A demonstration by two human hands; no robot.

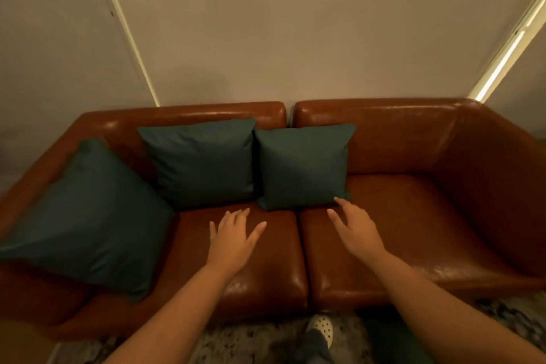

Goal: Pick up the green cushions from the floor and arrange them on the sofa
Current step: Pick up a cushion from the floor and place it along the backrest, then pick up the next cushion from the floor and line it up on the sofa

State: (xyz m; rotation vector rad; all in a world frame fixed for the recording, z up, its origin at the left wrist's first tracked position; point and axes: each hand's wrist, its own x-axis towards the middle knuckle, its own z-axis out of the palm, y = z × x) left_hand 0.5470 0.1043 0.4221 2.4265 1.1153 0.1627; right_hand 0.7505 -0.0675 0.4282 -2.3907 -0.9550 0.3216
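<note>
Three green cushions stand on the brown leather sofa. A large cushion leans against the left armrest. A second cushion and a third cushion stand side by side against the backrest. My left hand hovers over the left seat with its fingers spread, holding nothing. My right hand reaches toward the bottom right corner of the third cushion, fingers straight, fingertips at or just short of its edge.
The right half of the sofa seat and the right armrest bear nothing. A patterned rug lies in front of the sofa, with my foot in a white shoe on it. A plain wall stands behind.
</note>
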